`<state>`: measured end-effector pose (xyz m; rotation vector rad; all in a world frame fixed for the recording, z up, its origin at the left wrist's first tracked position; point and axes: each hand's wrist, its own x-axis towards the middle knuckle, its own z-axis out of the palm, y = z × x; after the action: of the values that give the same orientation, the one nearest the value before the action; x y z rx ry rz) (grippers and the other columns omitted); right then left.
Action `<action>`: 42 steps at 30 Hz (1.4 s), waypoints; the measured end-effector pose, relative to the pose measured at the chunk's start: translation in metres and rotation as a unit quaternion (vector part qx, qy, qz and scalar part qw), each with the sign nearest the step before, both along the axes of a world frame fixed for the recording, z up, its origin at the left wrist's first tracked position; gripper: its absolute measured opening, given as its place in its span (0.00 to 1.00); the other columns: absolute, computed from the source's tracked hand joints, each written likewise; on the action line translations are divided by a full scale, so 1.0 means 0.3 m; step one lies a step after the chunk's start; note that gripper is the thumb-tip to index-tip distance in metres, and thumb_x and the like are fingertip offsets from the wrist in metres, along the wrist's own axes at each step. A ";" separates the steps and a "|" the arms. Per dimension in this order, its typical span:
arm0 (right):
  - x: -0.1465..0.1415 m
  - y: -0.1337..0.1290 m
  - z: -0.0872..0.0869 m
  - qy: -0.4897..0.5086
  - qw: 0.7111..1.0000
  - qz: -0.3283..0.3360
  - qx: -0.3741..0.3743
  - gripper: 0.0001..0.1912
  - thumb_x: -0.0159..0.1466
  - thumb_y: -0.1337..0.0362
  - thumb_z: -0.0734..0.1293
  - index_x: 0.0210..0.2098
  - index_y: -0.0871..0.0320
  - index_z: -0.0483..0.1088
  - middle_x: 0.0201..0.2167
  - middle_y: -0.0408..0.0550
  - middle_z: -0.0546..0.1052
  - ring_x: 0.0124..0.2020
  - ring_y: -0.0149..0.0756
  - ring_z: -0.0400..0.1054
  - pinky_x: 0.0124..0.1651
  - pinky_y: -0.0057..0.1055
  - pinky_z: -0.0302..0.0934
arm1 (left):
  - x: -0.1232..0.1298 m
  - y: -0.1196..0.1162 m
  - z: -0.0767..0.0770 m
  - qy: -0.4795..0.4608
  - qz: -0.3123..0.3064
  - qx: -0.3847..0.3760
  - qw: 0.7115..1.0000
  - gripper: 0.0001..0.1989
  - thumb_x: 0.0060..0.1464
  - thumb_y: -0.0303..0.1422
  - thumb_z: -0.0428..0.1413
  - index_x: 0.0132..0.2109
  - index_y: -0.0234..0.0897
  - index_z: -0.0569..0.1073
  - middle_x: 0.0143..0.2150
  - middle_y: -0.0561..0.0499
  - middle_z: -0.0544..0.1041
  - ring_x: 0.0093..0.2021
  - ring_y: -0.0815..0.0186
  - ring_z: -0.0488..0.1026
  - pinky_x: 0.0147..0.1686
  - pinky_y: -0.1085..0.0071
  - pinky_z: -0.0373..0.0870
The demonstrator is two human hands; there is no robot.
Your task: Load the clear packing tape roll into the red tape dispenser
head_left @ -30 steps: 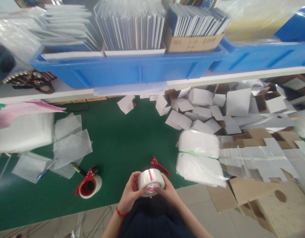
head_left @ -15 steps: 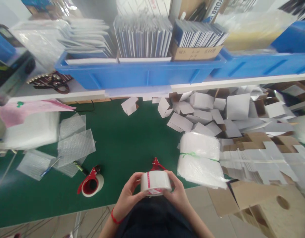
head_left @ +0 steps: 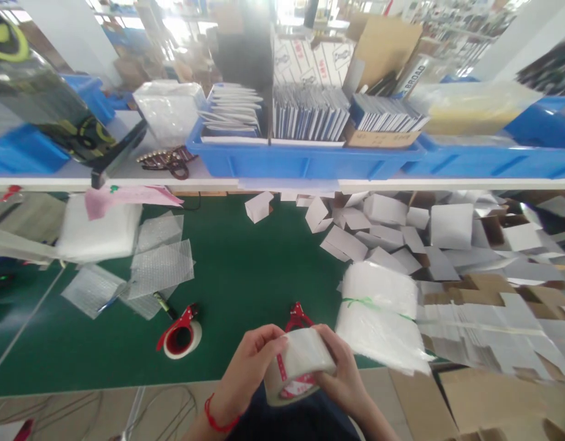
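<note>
Green and wide, the desk (head_left: 245, 269) has a long blue plastic bin (head_left: 305, 162) full of upright booklets on the shelf behind it, a heap of small white folded boxes (head_left: 401, 226) on the right, and a red tape cutter with a white roll (head_left: 181, 334) lying on the left. Low at the near edge, a big roll of clear tape with a red strip (head_left: 297, 365) sits tilted between the two hands, just off the desk. The left hand (head_left: 250, 373) has its grip closed on the roll's left side with fingers over the top, and the right hand (head_left: 344, 373) has its grip closed on the right side.
</note>
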<state>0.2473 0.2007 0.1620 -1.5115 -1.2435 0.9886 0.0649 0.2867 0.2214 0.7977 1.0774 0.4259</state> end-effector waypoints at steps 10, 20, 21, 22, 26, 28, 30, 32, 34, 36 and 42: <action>-0.016 0.037 0.061 -0.036 0.997 0.066 0.036 0.08 0.56 0.68 0.66 0.36 0.54 0.67 0.31 0.41 0.70 0.30 0.34 0.63 0.31 0.28 0.54 | -0.042 -0.001 0.056 0.017 0.001 -0.028 0.999 0.16 0.38 0.41 0.53 0.29 0.33 0.77 0.27 0.52 0.71 0.31 0.65 0.64 0.32 0.70 0.59; -0.021 0.029 0.032 -0.033 0.995 0.079 0.047 0.13 0.54 0.71 0.65 0.39 0.53 0.68 0.34 0.41 0.72 0.33 0.35 0.66 0.34 0.29 0.56 | -0.063 -0.012 0.054 0.035 -0.002 0.007 0.999 0.15 0.40 0.40 0.50 0.28 0.35 0.77 0.29 0.50 0.72 0.34 0.62 0.64 0.34 0.67 0.60; -0.022 0.029 0.033 -0.035 0.995 0.078 0.049 0.14 0.53 0.71 0.65 0.40 0.53 0.68 0.34 0.41 0.72 0.33 0.35 0.66 0.34 0.29 0.56 | -0.064 -0.015 0.052 0.044 -0.004 0.017 0.999 0.16 0.41 0.41 0.51 0.29 0.35 0.78 0.29 0.50 0.72 0.34 0.62 0.65 0.35 0.67 0.60; -0.023 0.029 0.033 -0.036 0.995 0.078 0.050 0.15 0.53 0.71 0.65 0.40 0.53 0.68 0.34 0.41 0.72 0.33 0.35 0.66 0.34 0.29 0.56 | -0.065 -0.016 0.050 0.051 -0.010 0.026 0.998 0.17 0.42 0.41 0.51 0.30 0.35 0.78 0.29 0.51 0.72 0.34 0.62 0.65 0.35 0.67 0.60; -0.031 0.029 0.036 -0.038 0.995 0.082 0.053 0.14 0.53 0.72 0.65 0.38 0.53 0.67 0.34 0.42 0.72 0.34 0.36 0.66 0.35 0.29 0.57 | -0.065 -0.007 0.042 0.050 -0.046 0.041 0.997 0.16 0.41 0.39 0.49 0.29 0.35 0.77 0.28 0.52 0.71 0.32 0.63 0.64 0.33 0.68 0.58; -0.035 0.027 0.039 -0.049 0.994 0.086 0.053 0.12 0.54 0.72 0.64 0.37 0.54 0.67 0.33 0.42 0.71 0.33 0.36 0.65 0.34 0.29 0.56 | -0.065 -0.001 0.041 0.048 -0.057 0.047 0.996 0.16 0.39 0.38 0.48 0.29 0.35 0.77 0.27 0.52 0.72 0.31 0.64 0.64 0.33 0.68 0.58; -0.037 0.025 0.044 -0.065 0.993 0.087 0.050 0.10 0.55 0.73 0.64 0.36 0.54 0.66 0.32 0.42 0.70 0.33 0.36 0.65 0.34 0.30 0.55 | -0.067 0.002 0.042 0.045 -0.070 0.053 0.995 0.16 0.38 0.36 0.47 0.29 0.34 0.77 0.26 0.52 0.73 0.30 0.64 0.64 0.32 0.68 0.57; -0.037 0.024 0.050 -0.078 0.992 0.089 0.048 0.10 0.56 0.72 0.65 0.36 0.54 0.66 0.32 0.43 0.70 0.33 0.36 0.65 0.33 0.30 0.55 | -0.068 0.002 0.043 0.040 -0.080 0.057 0.994 0.17 0.38 0.35 0.47 0.28 0.34 0.78 0.26 0.52 0.74 0.29 0.64 0.65 0.32 0.68 0.58; -0.034 0.024 0.054 -0.083 0.991 0.091 0.049 0.09 0.57 0.72 0.65 0.36 0.54 0.67 0.32 0.43 0.70 0.33 0.36 0.66 0.34 0.30 0.56 | -0.069 0.000 0.045 0.034 -0.089 0.057 0.994 0.18 0.38 0.35 0.46 0.29 0.34 0.79 0.27 0.50 0.77 0.30 0.63 0.67 0.33 0.67 0.60; -0.030 0.026 0.053 -0.079 0.991 0.092 0.057 0.08 0.58 0.71 0.65 0.37 0.55 0.67 0.33 0.44 0.70 0.33 0.36 0.66 0.34 0.30 0.56 | -0.068 -0.004 0.048 0.013 -0.085 0.037 0.996 0.20 0.36 0.34 0.47 0.32 0.33 0.80 0.30 0.49 0.80 0.32 0.61 0.70 0.35 0.67 0.62; -0.026 0.017 0.031 -0.074 0.992 0.078 0.072 0.08 0.58 0.72 0.64 0.36 0.55 0.66 0.32 0.43 0.70 0.33 0.36 0.65 0.34 0.30 0.56 | -0.067 -0.005 0.067 -0.006 -0.063 0.016 0.998 0.19 0.41 0.35 0.51 0.36 0.32 0.82 0.34 0.47 0.82 0.36 0.60 0.72 0.39 0.67 0.64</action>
<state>0.2395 0.2057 0.1713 -1.4107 -1.5242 0.8778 0.0448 0.2851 0.2414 0.8851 1.0043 0.3413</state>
